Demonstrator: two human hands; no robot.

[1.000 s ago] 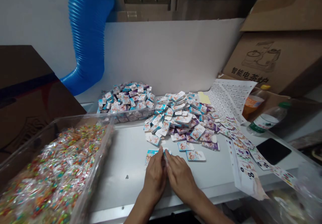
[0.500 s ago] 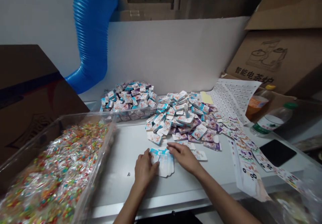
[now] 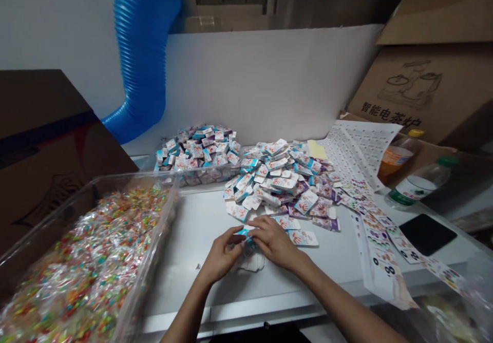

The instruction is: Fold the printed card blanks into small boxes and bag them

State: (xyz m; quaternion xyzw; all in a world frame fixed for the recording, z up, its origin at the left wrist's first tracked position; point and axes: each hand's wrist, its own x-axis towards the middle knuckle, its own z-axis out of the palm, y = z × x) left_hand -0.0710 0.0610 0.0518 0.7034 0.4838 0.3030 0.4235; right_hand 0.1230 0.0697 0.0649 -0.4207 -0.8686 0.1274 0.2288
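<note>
Left grip [image 3: 222,255]: fingers curled and closed on the edge of a small blue-and-white printed card [image 3: 245,236], fingertips meeting the right grip's.
Right grip [image 3: 274,243]: fingers together, laid over the same card from the other side; the exact contact is partly hidden.
Held card: between both grips, just above the desk, near its front edge.
Under the hands: a small white stack of cards [image 3: 252,263], mostly hidden and blurred, resting on the desk [image 3: 188,240].
Nearby: loose printed cards [image 3: 302,237] just beside the right grip.
Ahead: a large heap of similar cards [image 3: 279,178] on the desk, and a second heap [image 3: 196,150] in a clear tray [image 3: 196,177].
Left: a clear plastic bin [image 3: 131,186] packed with colourful wrapped packets [image 3: 84,255].
Right: long printed sheets [image 3: 379,266] trailing across the desk, a black pad [image 3: 427,234], a water bottle [image 3: 418,186] and an orange-labelled bottle [image 3: 395,158].
Behind: a blue corrugated hose [image 3: 142,40] and a cardboard box [image 3: 408,91] printed with a kettle.
</note>
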